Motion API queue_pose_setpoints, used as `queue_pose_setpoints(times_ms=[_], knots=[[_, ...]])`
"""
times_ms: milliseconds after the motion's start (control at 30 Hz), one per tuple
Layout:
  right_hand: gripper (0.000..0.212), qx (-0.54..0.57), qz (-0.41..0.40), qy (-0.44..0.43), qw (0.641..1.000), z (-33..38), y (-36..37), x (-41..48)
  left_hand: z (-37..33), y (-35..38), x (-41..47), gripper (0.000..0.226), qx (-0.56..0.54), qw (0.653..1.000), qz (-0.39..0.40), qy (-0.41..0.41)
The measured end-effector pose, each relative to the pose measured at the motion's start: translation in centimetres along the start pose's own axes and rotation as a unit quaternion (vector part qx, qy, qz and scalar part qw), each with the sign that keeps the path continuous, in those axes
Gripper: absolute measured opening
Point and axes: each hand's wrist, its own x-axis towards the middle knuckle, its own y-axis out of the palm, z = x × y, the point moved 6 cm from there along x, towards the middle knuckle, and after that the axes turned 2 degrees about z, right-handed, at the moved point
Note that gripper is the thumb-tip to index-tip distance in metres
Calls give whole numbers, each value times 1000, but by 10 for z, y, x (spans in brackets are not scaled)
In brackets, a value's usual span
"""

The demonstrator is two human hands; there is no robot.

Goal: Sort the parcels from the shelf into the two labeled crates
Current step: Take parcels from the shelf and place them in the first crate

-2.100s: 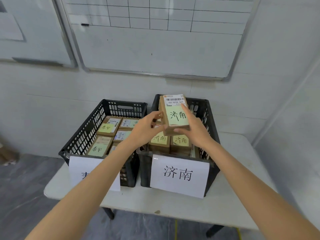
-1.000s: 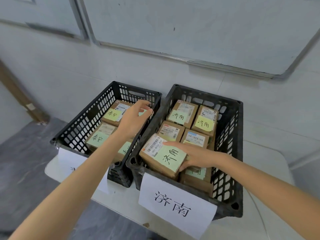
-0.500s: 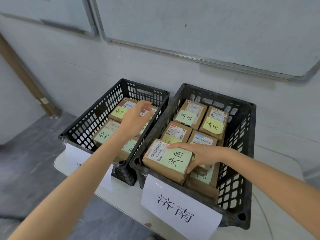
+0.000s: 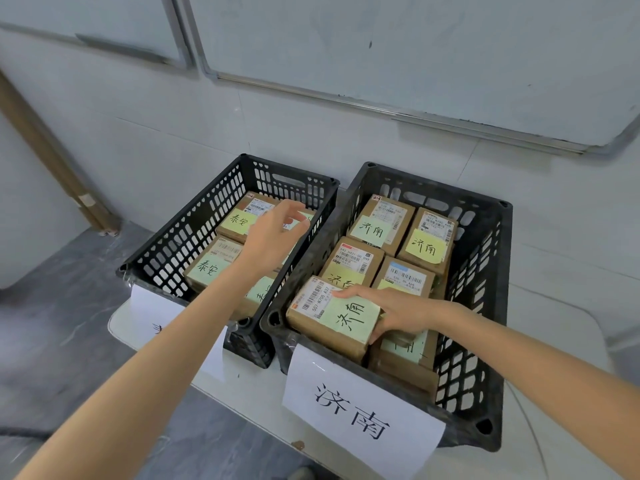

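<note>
**Parcel Set Down in the 济南 Crate, Grip Not Yet Released**

About 2 seconds earlier, the parcel marked 济南 had been held upright above the crates between both hands. By this moment it had been brought down flat into the right crate, at that crate's 7 o'clock corner. There it was seated just behind the paper label bearing the same 2 characters. It appeared to be stacked on a lower layer of parcels, since it stood higher than its neighbours at 12 and 3 o'clock.

The right hand was kept at the parcel's 3 o'clock end. Its fingers were clamped round that end, with 1 laid along the top edge and the rest wrapped below. Over the last half second the parcel was hardly shifted, so placement was judged to be finished in all but the release.

The left hand had been taken off the parcel and was held over the left crate, at 9 o'clock of the right one. Its fingers were loosely apart and nothing was carried; whether the boxes beneath were touched could not be told.

Both crates were set on the pale counter. For the task, 1 more parcel was counted as correctly sorted, and a return to the shelf was judged to be the next step.
</note>
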Motion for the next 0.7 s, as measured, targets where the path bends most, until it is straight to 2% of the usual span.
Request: queue_pose_setpoints(times_ms=[233,367,500,700], knots=[[87,-58,-47,-27,997,3,11,-1,-2,6,-4,34,-11,1000,8,9],[86,-202,-92,-64,973,3,18,-1,-5,7,-4,33,-12,1000,10,11],[86,-261,-109,-67,957,2,23,1,-7,11,-4,35,2,1000,16,22],[85,-287,-126,-68,947,2,25,0,-16,21,-5,39,51,997,23,50]])
